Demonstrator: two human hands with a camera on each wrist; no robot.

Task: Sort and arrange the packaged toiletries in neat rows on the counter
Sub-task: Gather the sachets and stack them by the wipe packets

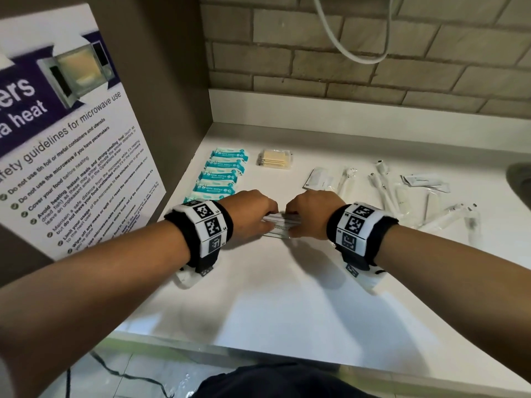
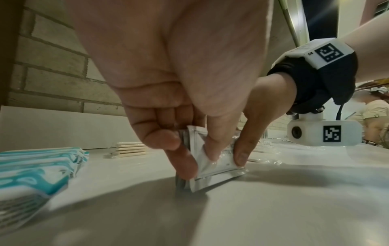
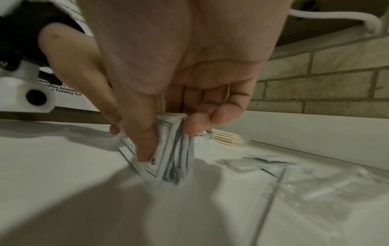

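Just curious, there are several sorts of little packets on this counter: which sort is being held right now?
The white sachets, pinched upright between left hand and right hand. The teal wipe packs lie untouched.

Your forearms were bare, with no sleeves showing. Your left wrist wore a black fabric band (image 1: 198, 228) wrapped by a white segmented cuff showing 3 black square fiducial tags, small letter codes printed at their 3 o'clock edges. Your right wrist wore a matching black band (image 1: 362, 228) with 3 tags too. Under each wrist hung a white boxy camera housing; the right wrist camera (image 2: 323, 135) had a round dark lens at its 9 o'clock face, 1 tag, and a black cable rising from its 12 o'clock side. Dark clothing (image 1: 275, 382) covered your lap.
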